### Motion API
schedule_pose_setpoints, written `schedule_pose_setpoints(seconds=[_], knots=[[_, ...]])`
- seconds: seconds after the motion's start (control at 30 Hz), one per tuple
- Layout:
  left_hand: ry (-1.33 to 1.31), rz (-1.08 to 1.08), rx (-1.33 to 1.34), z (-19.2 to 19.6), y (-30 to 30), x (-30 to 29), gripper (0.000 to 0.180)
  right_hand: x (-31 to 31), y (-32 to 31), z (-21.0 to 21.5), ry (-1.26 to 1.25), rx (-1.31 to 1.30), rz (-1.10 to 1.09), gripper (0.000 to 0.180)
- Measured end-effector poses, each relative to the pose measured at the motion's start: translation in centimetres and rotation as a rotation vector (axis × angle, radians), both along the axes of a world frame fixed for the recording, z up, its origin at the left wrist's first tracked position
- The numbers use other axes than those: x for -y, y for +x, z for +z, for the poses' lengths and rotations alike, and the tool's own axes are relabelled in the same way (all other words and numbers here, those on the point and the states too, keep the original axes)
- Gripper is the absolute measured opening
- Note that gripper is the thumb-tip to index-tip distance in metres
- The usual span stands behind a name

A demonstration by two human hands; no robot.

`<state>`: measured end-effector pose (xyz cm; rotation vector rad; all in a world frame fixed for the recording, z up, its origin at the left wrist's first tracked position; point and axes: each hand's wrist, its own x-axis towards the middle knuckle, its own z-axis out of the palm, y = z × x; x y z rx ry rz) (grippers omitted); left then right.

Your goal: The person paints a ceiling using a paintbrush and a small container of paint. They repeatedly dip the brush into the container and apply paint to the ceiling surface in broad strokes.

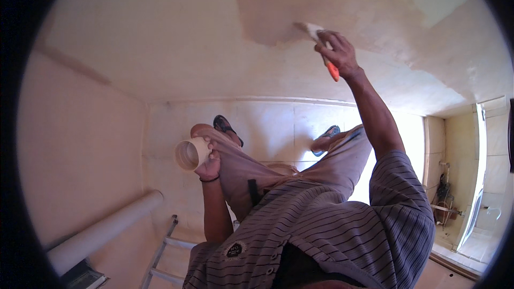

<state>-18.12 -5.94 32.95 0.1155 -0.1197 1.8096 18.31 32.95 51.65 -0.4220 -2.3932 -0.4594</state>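
Note:
My right hand (338, 53) is raised to the wall and closed round a paintbrush (332, 69) with a white ferrule area and an orange handle end. The bristles touch the wall (187, 32) at the lower edge of a darker, wet-looking patch (267, 10). Down by my left knee, my left hand (210, 163) grips a cream-coloured round container (188, 155) from its side. Its mouth is tilted toward me; how much is inside I cannot make out.
A ladder (168, 251) stands at lower left, near a thick pale pipe (107, 230) along the left wall. Below me is a tiled floor (267, 123). To the right is a doorway edge (474, 182), with cables and pipe fittings (444, 203) beside it.

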Motion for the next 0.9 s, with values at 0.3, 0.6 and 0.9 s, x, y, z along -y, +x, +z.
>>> schedule_pose_setpoints(seconds=[0.3, 0.6, 0.9], knots=[[0.014, -0.018, 0.016, -0.9, 0.0, 0.1, 0.063, 8.4, 4.1, 0.1, -0.183, -0.855, -0.172, 0.015], [-0.125, 0.009, -0.097, 0.1, 0.3, 0.4, 0.067, 21.3, 5.4, -19.7, -1.721, -1.557, -0.551, 0.016], [-0.069, -0.295, 0.015, 8.8, 6.4, -1.5, 0.065, 21.6, 4.1, -21.0, -1.97, -1.828, -0.487, 0.016]])
